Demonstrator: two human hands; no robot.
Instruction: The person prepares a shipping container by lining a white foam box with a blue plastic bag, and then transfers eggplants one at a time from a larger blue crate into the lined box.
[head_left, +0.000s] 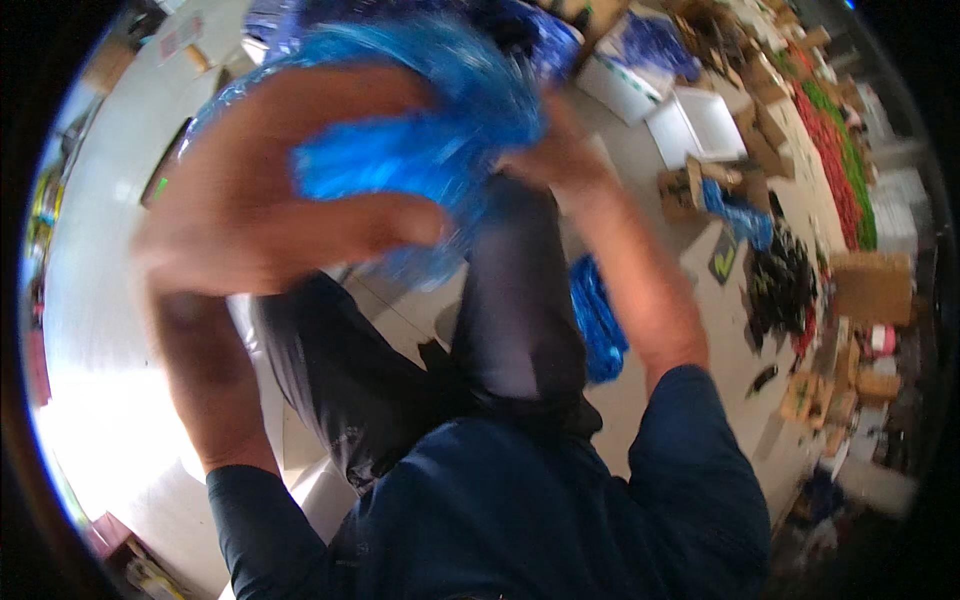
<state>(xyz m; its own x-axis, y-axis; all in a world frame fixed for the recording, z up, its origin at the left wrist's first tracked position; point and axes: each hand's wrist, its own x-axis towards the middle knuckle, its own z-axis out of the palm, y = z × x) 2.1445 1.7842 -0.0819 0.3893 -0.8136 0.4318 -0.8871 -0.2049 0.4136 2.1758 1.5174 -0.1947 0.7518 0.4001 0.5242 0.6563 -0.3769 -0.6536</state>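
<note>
A crumpled sheet or bag of thin blue plastic (457, 142) is held up in front of me, above my knees. My left hand (240, 187) grips it from the left, with the thumb lying across its front and the fingers over the top. At its right side my right hand (559, 154) closes on the edge, its fingers partly hidden by the plastic. Both hands and the plastic are blurred. Below them are my legs in dark trousers (517, 300). A folded blue plastic bundle (596, 319) lies beyond my right leg, on the floor.
On the left runs a pale, shiny surface (105, 300). White foam boxes (694, 127) and an open cardboard box (679, 191) stand at the upper right. Farther right lie a black plastic bag (780, 281), long heaps of red (829, 165) and green produce (844, 142), and cartons (870, 285).
</note>
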